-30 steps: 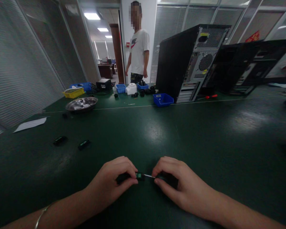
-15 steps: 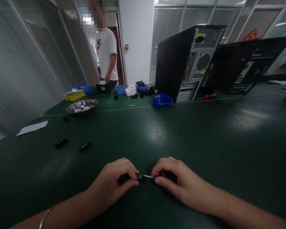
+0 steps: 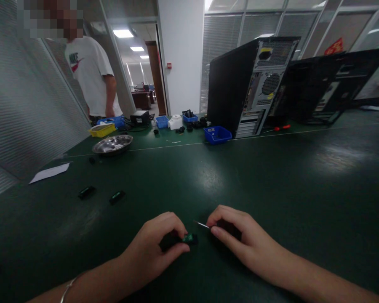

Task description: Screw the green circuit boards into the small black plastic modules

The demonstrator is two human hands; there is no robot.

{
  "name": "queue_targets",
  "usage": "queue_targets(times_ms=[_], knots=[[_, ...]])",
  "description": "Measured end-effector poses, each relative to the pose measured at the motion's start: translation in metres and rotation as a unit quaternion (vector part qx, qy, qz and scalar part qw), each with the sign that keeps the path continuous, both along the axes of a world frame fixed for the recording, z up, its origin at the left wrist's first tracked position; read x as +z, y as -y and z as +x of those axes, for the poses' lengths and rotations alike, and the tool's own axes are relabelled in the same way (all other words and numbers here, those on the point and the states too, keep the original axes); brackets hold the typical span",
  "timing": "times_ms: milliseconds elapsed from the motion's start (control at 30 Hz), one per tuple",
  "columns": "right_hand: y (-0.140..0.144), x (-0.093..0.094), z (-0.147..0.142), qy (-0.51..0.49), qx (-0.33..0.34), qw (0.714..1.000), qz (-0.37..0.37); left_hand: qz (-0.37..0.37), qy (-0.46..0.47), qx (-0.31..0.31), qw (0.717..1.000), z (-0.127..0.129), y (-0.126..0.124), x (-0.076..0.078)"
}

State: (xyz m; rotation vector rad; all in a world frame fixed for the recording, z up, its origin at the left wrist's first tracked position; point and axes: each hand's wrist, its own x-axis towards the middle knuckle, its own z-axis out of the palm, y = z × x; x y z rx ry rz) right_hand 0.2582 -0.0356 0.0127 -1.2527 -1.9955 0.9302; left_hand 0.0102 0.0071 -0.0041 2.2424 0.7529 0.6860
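Note:
Between thumb and fingers, my left hand (image 3: 159, 240) pinches a small black module with a green circuit board (image 3: 190, 239), low over the green table. My right hand (image 3: 244, 235) is closed on a thin tool with a slim metal shaft (image 3: 202, 225); its handle is hidden by the fingers, and it looks like a small screwdriver. The shaft's tip points left and sits just above the module, apart from it. Two similar black modules lie to the left: one module (image 3: 117, 197) nearer, another module (image 3: 86, 192) farther out.
A metal bowl (image 3: 113, 145) holding small parts stands back left, near a yellow tray (image 3: 102, 130) and white paper (image 3: 49, 173). A blue bin (image 3: 217, 135) sits before a black computer tower (image 3: 233, 84). A red-handled tool (image 3: 281, 128) lies right. Behind the table, a person (image 3: 93, 75) stands.
The metal shaft has come away from the module as my right hand moved slightly right and up. The module shows more now. The person behind the table has moved left.

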Motion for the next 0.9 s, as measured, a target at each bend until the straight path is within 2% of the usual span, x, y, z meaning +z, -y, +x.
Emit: queue_targets(times_ms=[233,400,500,667,900], knots=[[-0.004,-0.006,0.001,-0.06,-0.037,0.997,-0.005,-0.009,-0.044,0.005,0.999,-0.003,0.003,0.015],[-0.003,-0.002,0.002,-0.061,-0.038,0.997,0.007,-0.024,-0.059,-0.083,0.995,-0.011,-0.002,0.015],[0.0,-0.003,0.002,-0.046,-0.033,0.998,0.02,-0.027,-0.079,-0.106,0.991,-0.012,-0.004,0.016],[0.002,-0.008,0.001,-0.056,-0.042,0.997,0.044,-0.018,-0.061,-0.1,0.993,-0.007,-0.002,0.02],[0.0,0.006,0.004,0.001,0.041,0.997,0.071,0.021,-0.06,-0.039,0.997,-0.003,-0.003,0.012]])
